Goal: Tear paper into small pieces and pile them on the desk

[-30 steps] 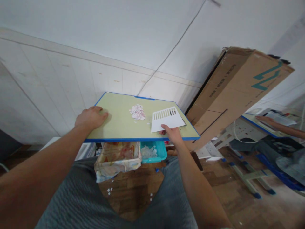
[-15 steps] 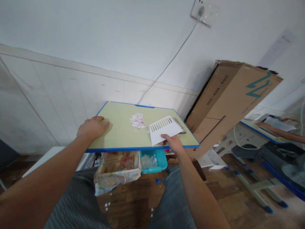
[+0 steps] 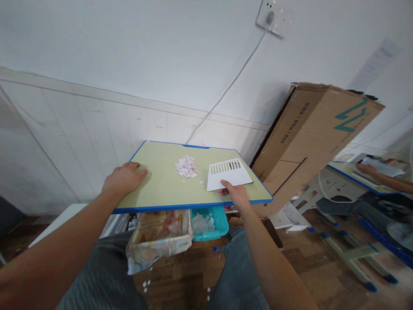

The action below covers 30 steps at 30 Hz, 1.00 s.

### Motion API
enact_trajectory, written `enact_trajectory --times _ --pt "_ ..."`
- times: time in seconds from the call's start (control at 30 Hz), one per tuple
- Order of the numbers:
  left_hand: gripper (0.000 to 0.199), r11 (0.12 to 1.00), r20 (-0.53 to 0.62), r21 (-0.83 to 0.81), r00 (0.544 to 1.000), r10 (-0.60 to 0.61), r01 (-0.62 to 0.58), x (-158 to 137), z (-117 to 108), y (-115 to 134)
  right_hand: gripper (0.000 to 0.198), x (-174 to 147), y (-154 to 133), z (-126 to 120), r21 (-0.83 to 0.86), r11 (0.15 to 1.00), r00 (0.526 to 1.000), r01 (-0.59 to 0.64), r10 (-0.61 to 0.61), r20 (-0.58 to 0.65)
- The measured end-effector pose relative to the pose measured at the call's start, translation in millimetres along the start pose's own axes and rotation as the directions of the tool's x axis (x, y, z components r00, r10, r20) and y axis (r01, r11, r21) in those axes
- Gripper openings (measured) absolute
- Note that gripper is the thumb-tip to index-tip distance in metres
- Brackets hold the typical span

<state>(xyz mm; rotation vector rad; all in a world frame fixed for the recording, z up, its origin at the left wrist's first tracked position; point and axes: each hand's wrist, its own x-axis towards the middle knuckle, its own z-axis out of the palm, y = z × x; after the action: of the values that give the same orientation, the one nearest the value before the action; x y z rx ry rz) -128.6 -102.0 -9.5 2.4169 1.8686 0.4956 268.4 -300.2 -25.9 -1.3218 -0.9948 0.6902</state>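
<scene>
My right hand pinches the lower edge of a white card with a row of slots cut along its far side. Something dark shows through the slots at its right end. A thin dark edge peeks out under the card's right corner. My left hand rests on the left side of the yellow-green desk top, fingers loosely stretched and holding nothing. Between the hands lies a heap of small white and pinkish paper pieces. One loose white piece sits left of the card.
Below the desk's front edge are a cloth-lined bin and a turquoise basket holding whitish bits. A tall cardboard box leans at the right. White scraps dot the floor. At far right, another person's arm reaches over a second desk.
The white card has turned in my right hand and shifted slightly right, its slotted side now more level. My left hand stays in place on the desk.
</scene>
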Motion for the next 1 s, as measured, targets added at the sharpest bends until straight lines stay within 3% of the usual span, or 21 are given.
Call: enact_trajectory --times 0.17,0.3,0.43,0.57,0.8,1.0 --pt "0.078 0.987 0.051 0.035 0.986 -0.158 0.156 14 -14 7 0.045 17 2 10 0.006 1.0 0.999 -0.019 0.019 -0.035" --pt "0.076 0.985 0.045 0.024 0.984 -0.17 0.169 48 -23 29 0.048 26 3 21 -0.007 0.999 0.999 -0.041 0.041 -0.027" --pt "0.075 0.989 -0.003 -0.063 0.991 -0.134 0.134 93 -12 49 0.052 30 2 24 -0.063 0.997 0.999 -0.047 0.046 -0.015" --pt "0.074 0.992 -0.022 -0.027 0.992 -0.123 0.122 122 7 55 0.055 28 1 22 -0.132 0.991 0.999 -0.037 0.042 0.034" --pt "0.065 0.996 -0.126 0.04 0.988 0.084 -0.08 117 23 61 0.05 9 -12 10 -0.231 0.972 0.985 -0.034 0.072 0.158" --pt "0.079 0.997 -0.126 -0.028 0.989 0.073 -0.077 123 29 61 0.054 -14 -27 11 -0.17 0.984 0.985 -0.056 0.082 0.151"
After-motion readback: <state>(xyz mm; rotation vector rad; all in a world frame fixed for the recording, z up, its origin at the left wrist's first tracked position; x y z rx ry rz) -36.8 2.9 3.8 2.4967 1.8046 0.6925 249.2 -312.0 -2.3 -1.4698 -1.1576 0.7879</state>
